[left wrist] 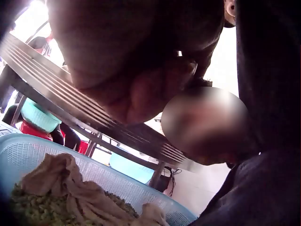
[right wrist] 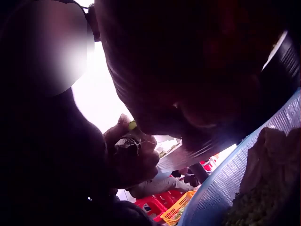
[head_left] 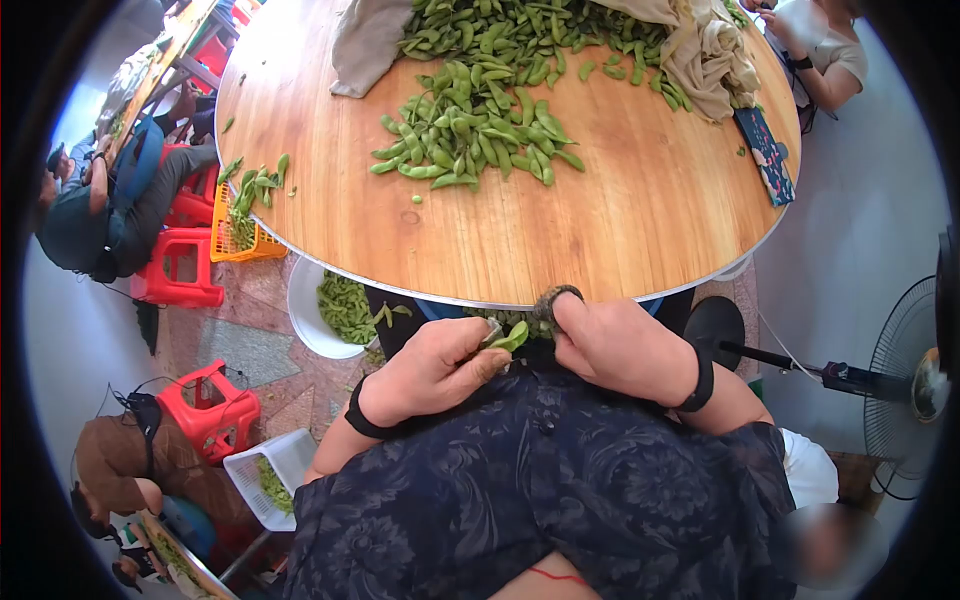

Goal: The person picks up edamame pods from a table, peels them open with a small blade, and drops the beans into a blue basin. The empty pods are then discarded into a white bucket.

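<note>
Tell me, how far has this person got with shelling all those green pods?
Some is done: shelled beans fill part of the blue basket on the lap, beside a cloth. In hand: the left hand pinches one pod while the right hand works at it. Left: a big pile of pods on the table, so plenty seems to remain.

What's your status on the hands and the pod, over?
Left hand pinches a green pod. Right hand grips its other end, below the table edge. Nothing in the way.
</note>
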### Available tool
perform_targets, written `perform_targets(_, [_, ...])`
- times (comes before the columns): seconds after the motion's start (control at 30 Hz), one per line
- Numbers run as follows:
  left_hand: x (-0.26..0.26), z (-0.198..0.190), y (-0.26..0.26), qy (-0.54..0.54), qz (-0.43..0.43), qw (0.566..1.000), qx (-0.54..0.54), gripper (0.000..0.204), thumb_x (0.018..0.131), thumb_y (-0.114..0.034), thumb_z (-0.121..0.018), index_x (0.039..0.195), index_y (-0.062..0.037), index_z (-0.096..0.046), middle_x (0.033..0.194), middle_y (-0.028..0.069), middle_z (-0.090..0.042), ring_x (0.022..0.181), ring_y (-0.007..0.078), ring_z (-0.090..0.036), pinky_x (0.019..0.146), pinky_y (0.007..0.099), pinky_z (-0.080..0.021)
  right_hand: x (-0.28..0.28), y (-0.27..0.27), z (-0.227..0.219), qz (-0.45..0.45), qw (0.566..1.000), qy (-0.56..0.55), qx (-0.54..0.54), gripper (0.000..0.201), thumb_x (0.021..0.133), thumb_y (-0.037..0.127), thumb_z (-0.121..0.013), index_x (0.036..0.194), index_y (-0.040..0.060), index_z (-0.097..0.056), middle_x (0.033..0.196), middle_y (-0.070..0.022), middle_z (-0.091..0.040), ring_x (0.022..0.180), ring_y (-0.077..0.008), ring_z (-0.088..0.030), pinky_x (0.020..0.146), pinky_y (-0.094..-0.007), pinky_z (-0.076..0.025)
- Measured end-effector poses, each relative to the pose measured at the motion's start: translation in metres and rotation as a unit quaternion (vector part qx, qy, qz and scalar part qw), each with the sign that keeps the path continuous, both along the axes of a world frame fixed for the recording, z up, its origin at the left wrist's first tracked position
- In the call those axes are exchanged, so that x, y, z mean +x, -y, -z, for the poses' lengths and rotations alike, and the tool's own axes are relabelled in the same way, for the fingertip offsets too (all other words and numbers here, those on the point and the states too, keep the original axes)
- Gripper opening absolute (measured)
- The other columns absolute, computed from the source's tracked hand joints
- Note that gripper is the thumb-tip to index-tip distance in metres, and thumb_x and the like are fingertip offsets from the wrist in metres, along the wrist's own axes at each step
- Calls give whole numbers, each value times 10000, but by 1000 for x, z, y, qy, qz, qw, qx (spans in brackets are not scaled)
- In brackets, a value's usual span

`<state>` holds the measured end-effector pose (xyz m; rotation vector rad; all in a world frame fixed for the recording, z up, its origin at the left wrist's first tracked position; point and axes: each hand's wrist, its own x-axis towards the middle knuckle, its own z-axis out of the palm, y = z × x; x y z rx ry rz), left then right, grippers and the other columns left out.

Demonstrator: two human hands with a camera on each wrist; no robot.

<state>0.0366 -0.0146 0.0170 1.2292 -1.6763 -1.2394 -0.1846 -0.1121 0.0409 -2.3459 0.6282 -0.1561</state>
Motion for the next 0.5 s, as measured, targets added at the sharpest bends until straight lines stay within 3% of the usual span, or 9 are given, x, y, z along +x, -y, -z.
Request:
perform_targets(0.13, [12,-3,-7,13,-33,999,4,281,866,-123,-631,703,-21,-427,588,112,-353,504,254,-348,484,362,-307,-2,11,-18,33,999,6,-42,144,810,64,-551,887,9,-443,587,-199,-530,572,-401,-573,516,-465,-450])
perform_targets(0.17, [20,-2,-12,38,-62,997,-39,263,845,-123,-654,706,-28,-452,580,94,-368,500,233,-356,481,338,-313,-3,17,-22,34,998,3,-54,144,810,64,-551,887,9,-443,587,-199,-530,572,-401,-573,516,-465,-450])
perform_targets(0.23, [38,-8,-29,49,-163,984,60,248,816,-138,-685,718,-24,-488,584,82,-405,508,228,-384,490,308,-341,-2,36,-26,95,991,2,-91,143,816,72,-547,896,8,-446,610,-202,-537,602,-399,-578,534,-465,-451])
perform_targets(0.3, [61,-1,-44,157,-284,943,76,217,774,-146,-709,797,-13,-539,597,83,-445,521,228,-445,504,306,-379,1,60,-16,110,991,9,-75,158,829,97,-554,932,14,-468,671,-222,-550,659,-422,-574,580,-480,-453])
perform_targets(0.37, [83,15,-60,340,-350,873,-17,235,743,-139,-702,885,-13,-564,608,90,-462,539,232,-494,512,332,-403,14,78,-13,118,985,28,-127,154,840,99,-546,929,12,-454,704,-226,-557,687,-415,-581,593,-472,-454])
perform_targets(0.4, [94,22,-69,395,-367,842,-8,297,734,-132,-684,986,-15,-578,621,96,-477,560,236,-524,519,351,-415,22,83,-12,110,982,20,-151,174,846,98,-544,947,8,-434,730,-229,-563,707,-414,-583,609,-470,-460])
perform_targets(0.5, [98,21,-80,338,-412,846,15,313,737,-136,-679,1007,-8,-587,613,95,-472,550,241,-519,518,352,-418,46,96,-4,126,977,8,-175,201,853,109,-542,966,-9,-425,723,-237,-573,705,-426,-584,626,-488,-463])
